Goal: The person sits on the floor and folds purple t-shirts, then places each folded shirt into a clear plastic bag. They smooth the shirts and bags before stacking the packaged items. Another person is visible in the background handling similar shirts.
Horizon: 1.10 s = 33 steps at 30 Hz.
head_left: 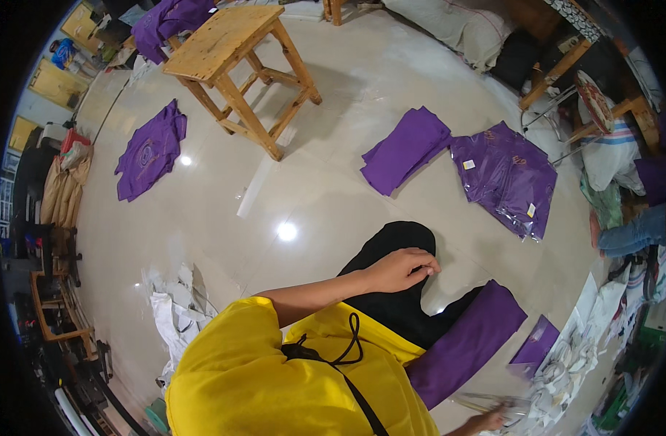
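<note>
My left hand (406,270) is raised over my black-trousered leg, fingers loosely curled, and nothing shows in it. At the lower right edge my right hand (488,419) touches a blurred, clear plastic bag (515,409) beside the white scraps. Folded purple fabric (469,349) lies along my right leg. A small purple packet (537,340) is on the floor to its right. Ahead lie a stack of folded purple fabric (406,150) and purple garments in clear plastic bags (507,174), with yellow and white labels. Another purple garment (153,152) with a printed design lies further left.
A wooden stool (224,41) stands ahead, with purple cloth (172,22) behind it. White scraps (175,321) lie at left, and a heap of them (564,376) at right. Another person's jeans-clad leg (632,234) is at the right edge. A round-seated stool (594,103) lies tipped.
</note>
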Each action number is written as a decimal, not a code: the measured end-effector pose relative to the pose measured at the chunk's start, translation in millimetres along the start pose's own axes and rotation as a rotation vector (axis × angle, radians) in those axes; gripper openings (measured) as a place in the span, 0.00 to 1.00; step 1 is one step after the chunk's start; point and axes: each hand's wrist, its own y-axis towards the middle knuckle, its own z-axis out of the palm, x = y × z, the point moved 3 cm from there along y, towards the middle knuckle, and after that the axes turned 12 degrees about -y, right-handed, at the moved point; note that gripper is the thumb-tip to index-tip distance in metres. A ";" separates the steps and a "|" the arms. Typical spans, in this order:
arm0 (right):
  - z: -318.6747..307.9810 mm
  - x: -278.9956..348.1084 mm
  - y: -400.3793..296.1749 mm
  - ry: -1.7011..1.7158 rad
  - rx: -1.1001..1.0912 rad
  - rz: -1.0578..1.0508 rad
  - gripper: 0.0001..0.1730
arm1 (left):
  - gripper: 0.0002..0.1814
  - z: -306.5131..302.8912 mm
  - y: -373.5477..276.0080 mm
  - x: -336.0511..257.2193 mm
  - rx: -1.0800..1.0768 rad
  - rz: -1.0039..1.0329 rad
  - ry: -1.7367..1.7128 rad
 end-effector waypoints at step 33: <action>246.0 405.5 -186.8 -0.164 0.943 -1.334 0.59 | 0.19 -518.0 -30.6 -238.3 -1.073 -0.181 -0.289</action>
